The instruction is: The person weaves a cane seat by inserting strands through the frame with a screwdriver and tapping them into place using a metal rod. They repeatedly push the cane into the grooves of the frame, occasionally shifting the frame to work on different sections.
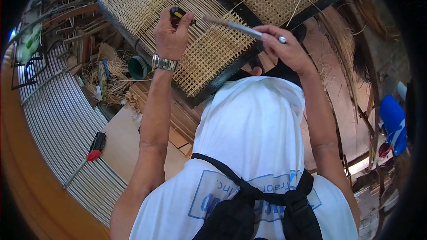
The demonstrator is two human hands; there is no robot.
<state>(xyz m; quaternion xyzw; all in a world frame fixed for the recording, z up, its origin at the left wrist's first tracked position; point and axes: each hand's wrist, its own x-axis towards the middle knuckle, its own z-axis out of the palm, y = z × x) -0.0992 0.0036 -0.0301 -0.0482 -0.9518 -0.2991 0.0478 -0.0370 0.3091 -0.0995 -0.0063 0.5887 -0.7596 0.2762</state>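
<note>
My left hand [172, 36], with a metal watch on its wrist, is closed round a tool with a black-and-yellow handle [179, 13]; its working end is hard to make out. It hovers over a woven cane panel [207, 55] in a dark frame, where part of the weave shows only parallel strands. My right hand [284, 46] grips a slim silver-grey rod-shaped tool [242, 28] near its rounded end. The tool's brownish far end points left over the panel, towards my left hand.
Another cane panel [271, 4] lies beyond, with loose strands across it. A green container [138, 67] stands left amid fibre scraps. A black-and-red handled tool [94, 146] rests on corrugated metal sheet [58, 102]. Cane bundles [340, 40] hang at right, above a blue object [393, 122].
</note>
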